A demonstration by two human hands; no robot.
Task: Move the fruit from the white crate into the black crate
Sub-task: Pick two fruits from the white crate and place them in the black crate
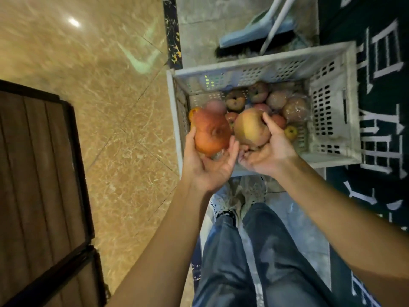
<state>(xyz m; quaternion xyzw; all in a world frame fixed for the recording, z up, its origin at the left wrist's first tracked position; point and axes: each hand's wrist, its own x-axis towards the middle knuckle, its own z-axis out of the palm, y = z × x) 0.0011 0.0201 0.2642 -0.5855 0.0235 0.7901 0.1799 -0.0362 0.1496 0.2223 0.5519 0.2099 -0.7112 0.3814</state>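
The white crate [332, 120] stands on the floor ahead of me, with several apples [276, 99] and an orange fruit [192, 114] lying in it. My left hand [205, 160] grips a red-orange apple [211, 131] palm up, above the crate's near left corner. My right hand [265, 154] holds a larger yellow-red apple [251, 127] just beside it, thumb curled over its right side. Both apples are lifted above the fruit pile. A black crate does not show clearly in this view.
A dark-framed ribbed panel [37, 173] lies at the left on the tan marble floor [110, 107]. A blue dustpan and broom [256, 29] lean behind the white crate. A dark mat with white lettering [380, 107] lies at the right. My legs and shoes [239, 218] are below.
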